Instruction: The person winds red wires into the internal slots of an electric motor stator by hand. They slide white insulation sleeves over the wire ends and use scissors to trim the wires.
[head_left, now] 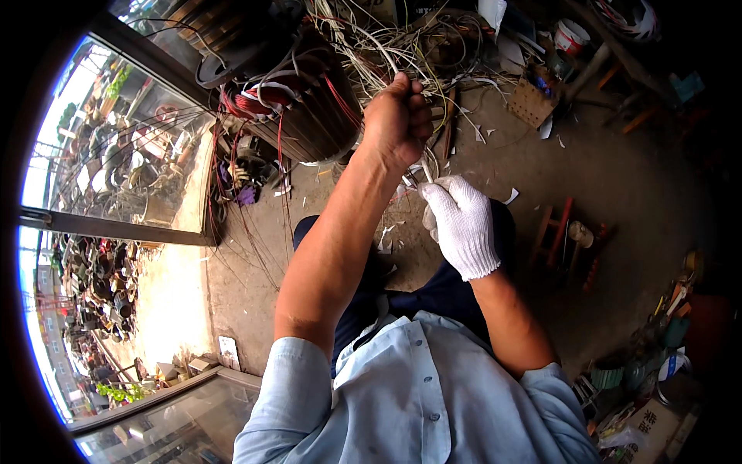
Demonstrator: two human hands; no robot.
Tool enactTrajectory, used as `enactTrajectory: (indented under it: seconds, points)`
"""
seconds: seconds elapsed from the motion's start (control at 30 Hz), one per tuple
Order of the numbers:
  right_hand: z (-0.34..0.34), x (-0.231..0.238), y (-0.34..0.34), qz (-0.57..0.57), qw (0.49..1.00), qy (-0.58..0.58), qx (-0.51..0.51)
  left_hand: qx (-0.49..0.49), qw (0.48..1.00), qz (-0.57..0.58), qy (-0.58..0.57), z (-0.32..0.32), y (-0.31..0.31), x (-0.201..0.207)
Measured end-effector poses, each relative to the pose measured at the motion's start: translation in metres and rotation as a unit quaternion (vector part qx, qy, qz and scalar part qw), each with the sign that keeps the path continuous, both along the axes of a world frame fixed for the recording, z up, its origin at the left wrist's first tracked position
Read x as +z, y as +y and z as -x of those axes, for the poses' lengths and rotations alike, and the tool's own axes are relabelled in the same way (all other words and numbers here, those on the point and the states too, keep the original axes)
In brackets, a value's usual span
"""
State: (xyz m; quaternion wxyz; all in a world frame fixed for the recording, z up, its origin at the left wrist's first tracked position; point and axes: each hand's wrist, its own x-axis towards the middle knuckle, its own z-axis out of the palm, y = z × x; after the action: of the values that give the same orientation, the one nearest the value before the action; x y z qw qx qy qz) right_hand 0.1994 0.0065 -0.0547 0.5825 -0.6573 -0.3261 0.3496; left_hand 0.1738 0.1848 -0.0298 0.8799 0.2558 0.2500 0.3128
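My bare left hand [398,120] is closed around a white cable [380,48], held out in front of me over the floor. Beyond its fist the cable runs up into a tangled heap of wires [348,31]. My right hand [461,224], in a white knitted glove, sits lower and nearer to my body. Thumb and fingers there pinch the same cable, a short length of which shows just past the fingertips. Whether the right hand also holds a small tool cannot be made out.
Left of my hands stands a large ribbed drum [317,124] draped with red and white wires. A small red stool [558,232] is at the right. Farther back are a perforated box [532,102] and a white bucket [570,37]. White scraps [512,196] litter the floor. Glass panes [127,147] line the left.
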Motion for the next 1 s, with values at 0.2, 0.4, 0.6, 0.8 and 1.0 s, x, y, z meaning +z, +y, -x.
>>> enactTrajectory:
  seconds: [0.2,0.4,0.6,0.8,1.0]
  points:
    - [0.001,0.007,0.010,0.018,0.998,0.052,0.005,0.006,1.000,0.001,-0.012,0.007,0.000,-0.003]
    - [-0.004,-0.006,0.024,-0.013,1.000,-0.010,0.004,0.030,0.999,-0.007,-0.016,0.011,0.002,-0.005]
    - [-0.018,-0.012,0.022,-0.052,0.997,0.024,-0.059,-0.008,0.994,-0.107,0.036,0.024,-0.058,-0.015]
    - [-0.005,-0.010,0.014,-0.040,0.998,0.031,-0.034,0.042,0.993,-0.078,0.083,0.026,-0.053,-0.024]
    - [0.005,-0.001,0.009,-0.021,1.000,-0.006,-0.009,0.100,0.986,-0.113,0.066,0.009,0.002,-0.014]
